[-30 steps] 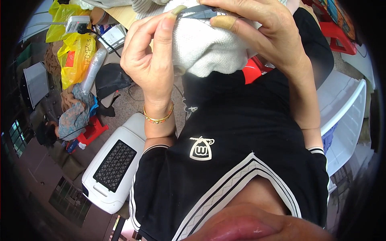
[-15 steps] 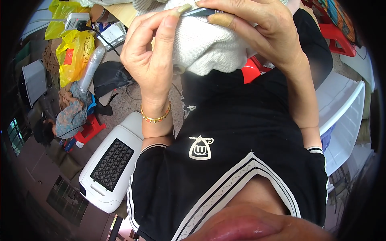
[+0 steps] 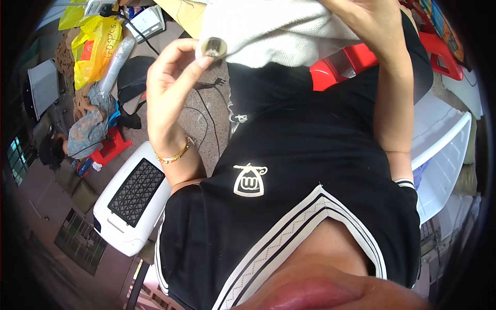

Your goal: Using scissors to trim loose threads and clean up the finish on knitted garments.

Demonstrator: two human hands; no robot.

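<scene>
A white knit garment (image 3: 279, 31) hangs over my lap at the top of the view. My left hand (image 3: 173, 72) is closed, pinching between thumb and fingers a round, button-like disc (image 3: 214, 47), beige-green with a dark middle, at the garment's left edge. Whether the disc is sewn to the knit I cannot tell. My right hand (image 3: 369, 23) is at the garment's upper right, its fingers cut off by the top of the picture, so what they hold is hidden.
Left are yellow plastic bags (image 3: 95, 51), a clear wrapped roll (image 3: 116, 64), a white device (image 3: 144, 25) and cables. A white box with a dark mesh panel (image 3: 137, 194) stands beside me. Right are a red stool (image 3: 439, 54) and white bin (image 3: 444, 160). Another person (image 3: 93, 124) sits far left.
My left hand has come down and left, away from my right hand, and now pinches the disc. My right hand has moved up and right. The slim bluish tool between them is out of sight.
</scene>
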